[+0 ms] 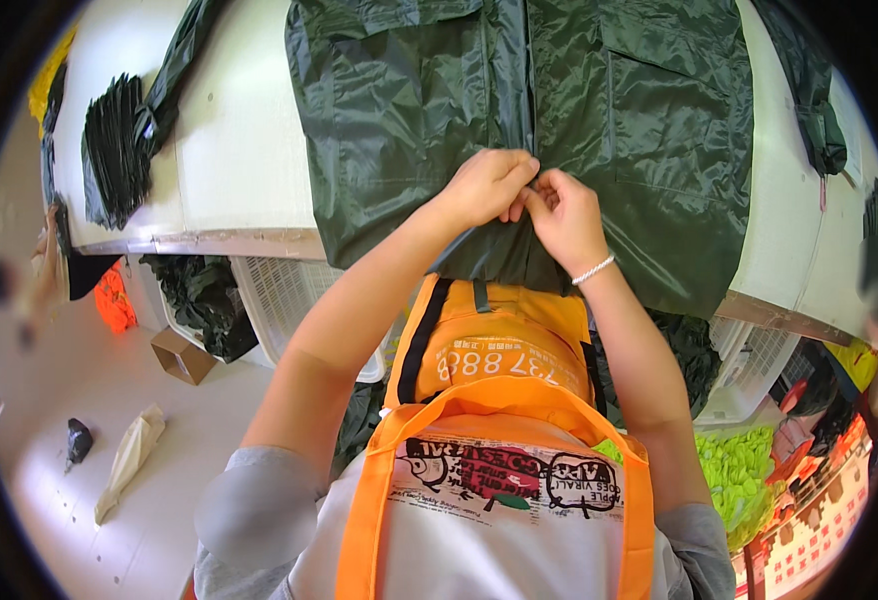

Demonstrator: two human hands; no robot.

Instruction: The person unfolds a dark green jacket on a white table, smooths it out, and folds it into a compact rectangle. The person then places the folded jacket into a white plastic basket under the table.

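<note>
A shiny dark green jacket (649,110) lies spread on the white table, its lower hem hanging over the near edge toward me. Down its middle runs the front opening. At the lower part of that opening my left hand (489,186) is closed, its thumb and fingers pinching the jacket's front edge. Close beside it, my right hand (567,222) is also closed, fingertips pinched on the same edge. Whether a zipper end lies between the fingertips is hidden. A white beaded bracelet (593,270) circles my right wrist.
The white table (244,130) carries a stack of folded dark green pieces (114,150) at left and another dark garment (804,100) at right. Below stand white plastic crates (277,300), a cardboard box (181,357) and a lime-yellow pile (734,475). Another person's arm (51,250) shows far left.
</note>
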